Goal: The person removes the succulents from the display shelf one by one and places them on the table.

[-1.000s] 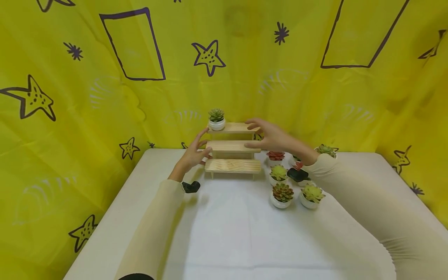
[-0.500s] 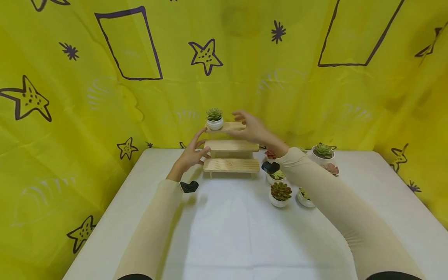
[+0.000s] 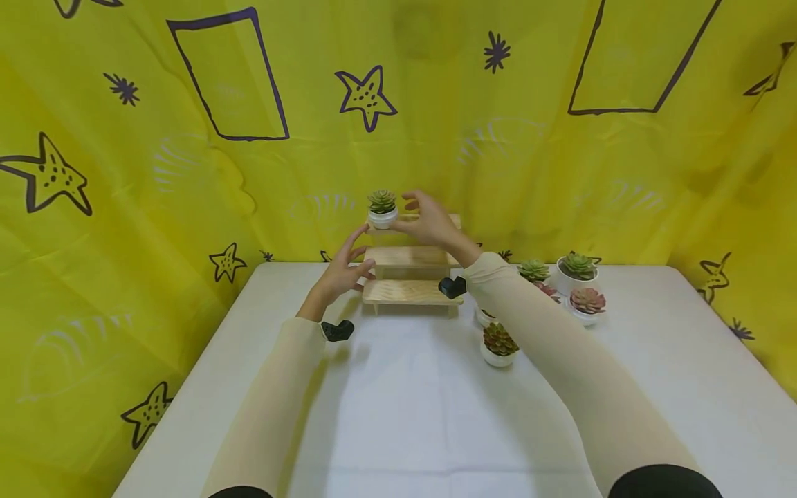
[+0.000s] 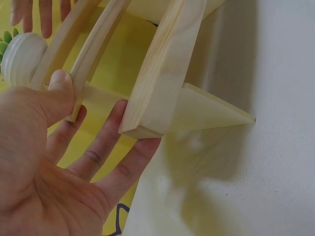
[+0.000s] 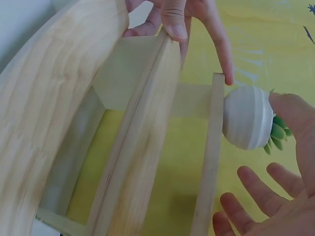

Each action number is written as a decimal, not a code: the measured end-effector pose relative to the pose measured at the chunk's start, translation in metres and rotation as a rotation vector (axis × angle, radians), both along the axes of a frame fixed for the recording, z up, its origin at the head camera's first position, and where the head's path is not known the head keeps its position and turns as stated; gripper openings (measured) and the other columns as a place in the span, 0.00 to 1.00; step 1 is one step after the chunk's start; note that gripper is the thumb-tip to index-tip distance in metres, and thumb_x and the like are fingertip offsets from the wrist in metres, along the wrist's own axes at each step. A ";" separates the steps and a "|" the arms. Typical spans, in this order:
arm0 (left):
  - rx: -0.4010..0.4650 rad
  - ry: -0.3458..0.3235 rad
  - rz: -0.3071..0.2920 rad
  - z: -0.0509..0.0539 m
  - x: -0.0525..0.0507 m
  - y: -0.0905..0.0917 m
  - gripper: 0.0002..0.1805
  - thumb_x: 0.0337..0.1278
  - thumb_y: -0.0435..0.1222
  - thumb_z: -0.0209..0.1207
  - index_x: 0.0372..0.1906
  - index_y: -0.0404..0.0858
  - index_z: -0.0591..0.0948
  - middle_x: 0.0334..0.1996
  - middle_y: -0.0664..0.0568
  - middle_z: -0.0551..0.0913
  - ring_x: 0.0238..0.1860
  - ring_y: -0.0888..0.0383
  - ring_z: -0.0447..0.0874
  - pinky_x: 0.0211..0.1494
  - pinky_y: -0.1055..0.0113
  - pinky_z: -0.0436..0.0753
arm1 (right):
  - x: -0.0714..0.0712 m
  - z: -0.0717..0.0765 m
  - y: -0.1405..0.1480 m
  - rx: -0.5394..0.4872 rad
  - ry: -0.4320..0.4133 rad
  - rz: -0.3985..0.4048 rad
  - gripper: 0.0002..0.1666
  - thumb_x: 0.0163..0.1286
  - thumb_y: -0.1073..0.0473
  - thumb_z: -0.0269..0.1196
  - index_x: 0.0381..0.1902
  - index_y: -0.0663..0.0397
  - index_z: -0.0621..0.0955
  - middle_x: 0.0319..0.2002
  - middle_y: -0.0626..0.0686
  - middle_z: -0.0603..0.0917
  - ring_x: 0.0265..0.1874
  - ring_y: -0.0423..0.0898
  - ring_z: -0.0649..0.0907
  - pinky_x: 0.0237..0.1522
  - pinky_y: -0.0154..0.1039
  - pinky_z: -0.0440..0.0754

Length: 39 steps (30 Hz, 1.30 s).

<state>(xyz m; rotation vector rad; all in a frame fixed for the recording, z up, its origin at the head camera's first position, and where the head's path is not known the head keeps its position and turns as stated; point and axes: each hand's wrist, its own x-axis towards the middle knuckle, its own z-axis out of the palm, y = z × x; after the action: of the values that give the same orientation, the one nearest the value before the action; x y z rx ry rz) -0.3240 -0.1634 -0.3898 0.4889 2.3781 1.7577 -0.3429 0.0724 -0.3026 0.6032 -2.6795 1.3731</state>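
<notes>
A three-tier wooden stand (image 3: 414, 292) stands at the back of the table. On the left end of its top shelf sits a green succulent in a white pot (image 3: 382, 218). My left hand (image 3: 338, 278) holds the stand by its left side; in the left wrist view the thumb lies on the middle shelf's end, with fingers against the shelf ends. My right hand (image 3: 434, 223) is over the top shelf, right of the pot. In the right wrist view its thumb (image 5: 290, 110) meets the pot's rim, while the other fingers are spread apart from it.
Right of the stand, several potted succulents stand on the white table (image 3: 398, 415), among them a reddish-green one (image 3: 499, 342), a pink one (image 3: 587, 302) and a green one (image 3: 577, 270). My right forearm hides some. A yellow curtain (image 3: 436, 152) hangs close behind the stand.
My right hand has moved left from the stand's right end to the potted succulent on the top shelf. My left hand has stayed at the stand's left side.
</notes>
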 end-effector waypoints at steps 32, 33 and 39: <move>0.019 -0.019 -0.007 -0.003 -0.002 -0.001 0.41 0.78 0.35 0.55 0.81 0.70 0.50 0.80 0.39 0.56 0.48 0.39 0.87 0.37 0.54 0.86 | -0.007 -0.001 -0.034 0.121 -0.059 -0.201 0.40 0.66 0.38 0.70 0.67 0.54 0.74 0.57 0.55 0.81 0.60 0.56 0.75 0.62 0.65 0.58; 0.018 -0.019 -0.008 -0.003 -0.002 -0.001 0.41 0.78 0.35 0.55 0.81 0.71 0.50 0.80 0.39 0.56 0.48 0.38 0.86 0.37 0.54 0.86 | -0.007 -0.001 -0.034 0.121 -0.061 -0.200 0.40 0.66 0.38 0.70 0.67 0.54 0.74 0.57 0.55 0.81 0.60 0.56 0.75 0.62 0.65 0.58; 0.015 -0.017 -0.009 -0.002 -0.001 -0.002 0.42 0.78 0.36 0.55 0.81 0.71 0.50 0.80 0.39 0.55 0.50 0.36 0.86 0.38 0.53 0.85 | -0.008 -0.001 -0.035 0.115 -0.066 -0.200 0.41 0.66 0.38 0.70 0.68 0.53 0.74 0.56 0.55 0.82 0.59 0.57 0.75 0.62 0.65 0.58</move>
<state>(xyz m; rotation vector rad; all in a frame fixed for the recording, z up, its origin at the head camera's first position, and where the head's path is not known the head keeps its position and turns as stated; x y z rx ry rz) -0.3252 -0.1651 -0.3920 0.4838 2.3488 1.7699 -0.3511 0.0378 -0.3033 0.2922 -2.7948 1.2151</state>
